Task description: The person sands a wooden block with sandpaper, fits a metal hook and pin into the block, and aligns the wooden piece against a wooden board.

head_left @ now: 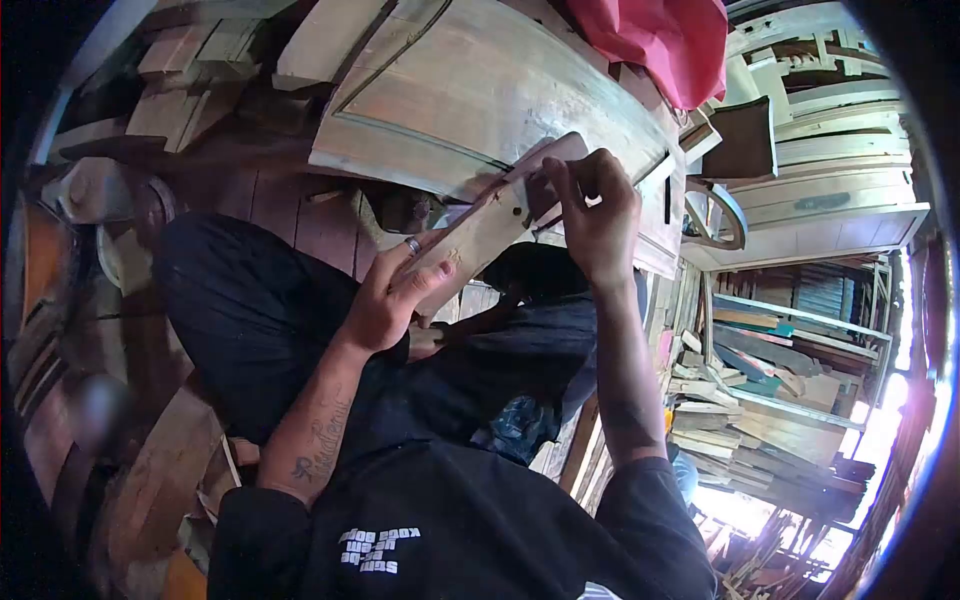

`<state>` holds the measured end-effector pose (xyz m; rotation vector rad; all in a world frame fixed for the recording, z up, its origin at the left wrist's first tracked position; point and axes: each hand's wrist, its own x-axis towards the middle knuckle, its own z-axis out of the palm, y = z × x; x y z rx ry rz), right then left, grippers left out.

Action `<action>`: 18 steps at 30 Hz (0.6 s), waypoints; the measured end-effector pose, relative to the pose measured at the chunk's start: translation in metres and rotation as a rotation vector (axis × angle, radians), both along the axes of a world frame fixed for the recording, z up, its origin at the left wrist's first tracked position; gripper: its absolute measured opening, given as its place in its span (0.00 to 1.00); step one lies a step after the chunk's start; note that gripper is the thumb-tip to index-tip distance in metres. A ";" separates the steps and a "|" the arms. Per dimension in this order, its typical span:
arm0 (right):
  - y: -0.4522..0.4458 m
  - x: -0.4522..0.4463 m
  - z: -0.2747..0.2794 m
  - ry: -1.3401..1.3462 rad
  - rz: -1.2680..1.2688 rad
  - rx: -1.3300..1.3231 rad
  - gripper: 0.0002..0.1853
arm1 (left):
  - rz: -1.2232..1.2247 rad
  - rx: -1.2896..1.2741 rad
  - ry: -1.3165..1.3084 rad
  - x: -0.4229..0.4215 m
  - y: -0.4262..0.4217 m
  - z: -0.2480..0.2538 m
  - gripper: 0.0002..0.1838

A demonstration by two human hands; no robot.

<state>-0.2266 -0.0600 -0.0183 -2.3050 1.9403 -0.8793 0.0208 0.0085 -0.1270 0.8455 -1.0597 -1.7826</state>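
A pale wooden piece (480,235) with a dark hole and some marks on its face is held at a slant above the lap. My left hand (390,300), with a ring on one finger, grips its lower end, the thumb lying on the near face. Close to the upper end is my right hand (600,205), its fingers curled and pinched together. A dark brownish patch (541,193) shows between those fingers and the wood; whether it is a separate thing I cannot tell. What the right fingers hold is hidden.
A large wooden panel (450,90) with grooves stands just beyond the hands. Red cloth (665,45) hangs over its top right. Wood blocks (185,95) are stacked at the upper left. On the right are piled boards (760,440) and a curved wooden part (725,215).
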 end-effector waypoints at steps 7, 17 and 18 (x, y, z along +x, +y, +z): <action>0.006 0.007 0.010 -0.012 0.018 0.045 0.14 | -0.031 -0.069 -0.145 0.003 0.002 -0.002 0.29; 0.006 0.003 0.001 -0.069 0.049 0.096 0.08 | 0.011 -0.090 -0.109 0.001 0.003 -0.007 0.30; -0.001 -0.002 0.002 -0.206 -0.027 0.093 0.08 | -0.005 -0.024 -0.060 0.002 0.003 -0.004 0.31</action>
